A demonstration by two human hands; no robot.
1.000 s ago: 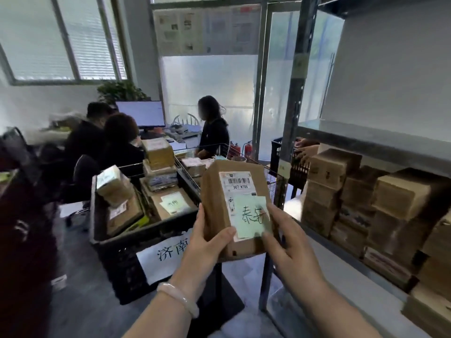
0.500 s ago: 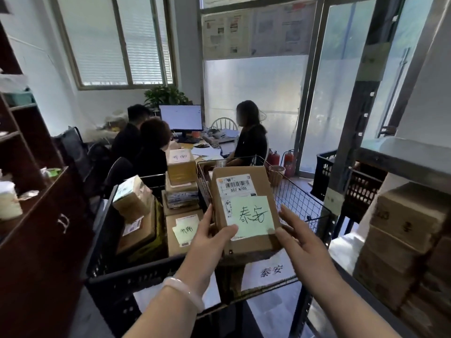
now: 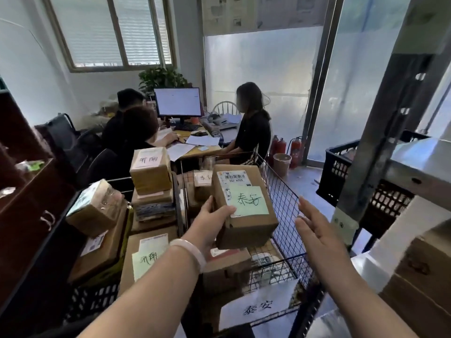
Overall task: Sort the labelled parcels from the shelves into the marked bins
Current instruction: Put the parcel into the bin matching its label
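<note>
Parcel placement into wire bin: release step

Wire bin (image 3: 283, 206), below and beyond the fingers, marked at the front with a white sign (image 3: 258, 306) reading 泰安. Already loaded with several cardboard boxes.

Black crate (image 3: 97, 296), left of the fingers, stacked with parcels noted 济南. Not the destination, judging by the labels.

Parcel (image 3: 244, 208), brown cardboard, barcode label on top with a green note (image 3: 249, 200) reading 泰安. Held above the wire bin, clear of its contents.

Left hand (image 3: 210, 223): closed around the parcel's near left edge, thumb (image 3: 227, 211) on the top face, remaining fingers underneath.

Right hand (image 3: 314, 230): spread flat, holding nothing, just right of the parcel and apart from it.

Step in hand, as judged: note matched to sign; deposit pending.

Next move: lower onto the boxes beneath, settle flat, then open the left fingers. Keep clear of the wire rim at the right.
</note>
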